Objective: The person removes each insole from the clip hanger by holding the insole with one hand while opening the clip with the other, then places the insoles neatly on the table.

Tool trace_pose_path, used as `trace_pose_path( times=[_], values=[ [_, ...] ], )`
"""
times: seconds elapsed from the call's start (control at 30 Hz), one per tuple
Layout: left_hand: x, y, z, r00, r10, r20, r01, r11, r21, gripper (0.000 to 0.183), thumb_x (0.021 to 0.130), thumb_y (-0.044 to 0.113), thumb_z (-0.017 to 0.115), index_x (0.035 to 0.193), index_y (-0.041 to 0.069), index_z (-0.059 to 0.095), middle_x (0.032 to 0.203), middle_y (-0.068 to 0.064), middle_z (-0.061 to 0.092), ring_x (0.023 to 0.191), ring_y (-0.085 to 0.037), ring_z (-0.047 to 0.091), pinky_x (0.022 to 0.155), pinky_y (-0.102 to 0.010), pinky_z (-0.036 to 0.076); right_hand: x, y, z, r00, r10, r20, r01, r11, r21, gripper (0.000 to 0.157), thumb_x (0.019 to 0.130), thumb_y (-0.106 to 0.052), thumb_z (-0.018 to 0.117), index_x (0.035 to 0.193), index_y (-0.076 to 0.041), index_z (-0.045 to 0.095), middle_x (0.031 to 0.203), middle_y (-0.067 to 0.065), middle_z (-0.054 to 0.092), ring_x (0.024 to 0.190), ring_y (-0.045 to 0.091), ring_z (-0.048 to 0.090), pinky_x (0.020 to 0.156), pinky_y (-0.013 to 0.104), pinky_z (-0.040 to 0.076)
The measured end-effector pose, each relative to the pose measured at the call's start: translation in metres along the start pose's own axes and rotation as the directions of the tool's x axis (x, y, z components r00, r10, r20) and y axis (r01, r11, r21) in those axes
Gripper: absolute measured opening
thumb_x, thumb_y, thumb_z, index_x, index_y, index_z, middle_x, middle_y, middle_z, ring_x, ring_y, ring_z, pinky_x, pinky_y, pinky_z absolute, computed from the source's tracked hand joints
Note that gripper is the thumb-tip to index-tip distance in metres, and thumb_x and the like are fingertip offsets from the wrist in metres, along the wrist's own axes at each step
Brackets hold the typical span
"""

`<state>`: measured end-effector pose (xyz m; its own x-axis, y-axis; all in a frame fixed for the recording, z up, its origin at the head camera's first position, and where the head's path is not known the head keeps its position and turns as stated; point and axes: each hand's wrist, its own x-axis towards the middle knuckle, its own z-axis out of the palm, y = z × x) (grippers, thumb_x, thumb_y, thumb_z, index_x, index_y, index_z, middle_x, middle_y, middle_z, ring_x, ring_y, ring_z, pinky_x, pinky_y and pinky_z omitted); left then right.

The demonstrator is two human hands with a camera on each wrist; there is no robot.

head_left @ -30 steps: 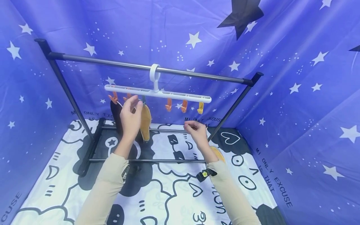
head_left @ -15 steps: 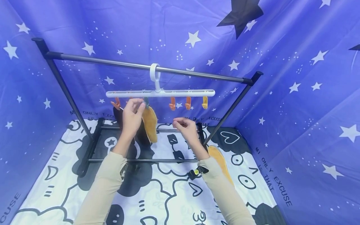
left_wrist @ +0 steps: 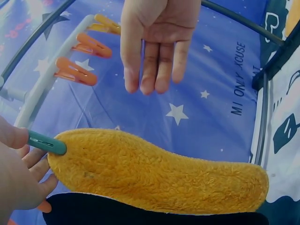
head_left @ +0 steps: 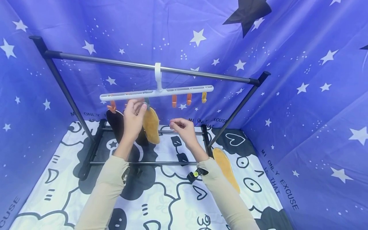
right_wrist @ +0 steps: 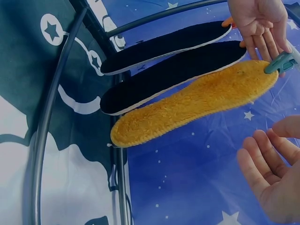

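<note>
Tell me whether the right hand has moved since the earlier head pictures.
Yes: in the head view, the right hand has moved left, away from the right rack post.

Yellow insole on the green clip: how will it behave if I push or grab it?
The yellow insole looks fairly stiff, since it keeps its shape while held at one end by the green clip. Its fuzzy face suggests it won't slip easily. Thin and free at the other end, it is probably light and would likely swing if pushed.
</note>
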<state>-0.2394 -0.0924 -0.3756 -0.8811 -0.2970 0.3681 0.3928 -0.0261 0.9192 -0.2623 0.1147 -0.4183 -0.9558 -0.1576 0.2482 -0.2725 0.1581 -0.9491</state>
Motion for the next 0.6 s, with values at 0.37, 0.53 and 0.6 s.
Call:
trace_pose_path(
  times=[0.37, 0.53, 0.6],
  values=[
    [0.001, 0.003, -0.001, 1.000, 0.023, 0.006, -0.023, 0.997, 0.068, 0.035, 0.103, 0.007, 0.059, 0.134, -0.008, 0.059, 0.136, -0.027, 0.063, 0.131, -0.037, 0.060, 0.117, -0.041, 0.045, 0.003, -0.005, 0.010, 1.000, 0.002, 0.026, -0.002, 1.000, -0.014, 0.020, 0.095, -0.004, 0.070, 0.109, 0.010, 0.072, 0.101, 0.027, 0.075, 0.087, 0.031, 0.074, 0.084, 0.051, 0.062],
    [0.001, 0.002, 0.001, 1.000, 0.029, 0.004, -0.029, 0.996, 0.082, 0.033, 0.102, 0.007, 0.060, 0.131, -0.010, 0.060, 0.135, -0.028, 0.063, 0.130, -0.037, 0.061, 0.116, -0.041, 0.046, 0.004, -0.006, 0.016, 0.999, 0.020, 0.033, -0.019, 1.000, -0.013, 0.021, 0.095, -0.005, 0.070, 0.110, 0.009, 0.072, 0.104, 0.027, 0.074, 0.096, 0.043, 0.071, 0.079, 0.035, 0.065],
    [0.000, 0.001, 0.001, 1.000, 0.023, 0.001, -0.023, 0.996, 0.087, 0.033, 0.102, 0.007, 0.060, 0.131, -0.010, 0.060, 0.134, -0.028, 0.063, 0.130, -0.037, 0.061, 0.116, -0.041, 0.046, 0.004, -0.005, 0.017, 0.999, 0.021, 0.036, -0.021, 1.000, -0.013, 0.021, 0.095, -0.006, 0.070, 0.110, 0.009, 0.072, 0.104, 0.027, 0.074, 0.093, 0.037, 0.072, 0.079, 0.035, 0.065]
  ],
)
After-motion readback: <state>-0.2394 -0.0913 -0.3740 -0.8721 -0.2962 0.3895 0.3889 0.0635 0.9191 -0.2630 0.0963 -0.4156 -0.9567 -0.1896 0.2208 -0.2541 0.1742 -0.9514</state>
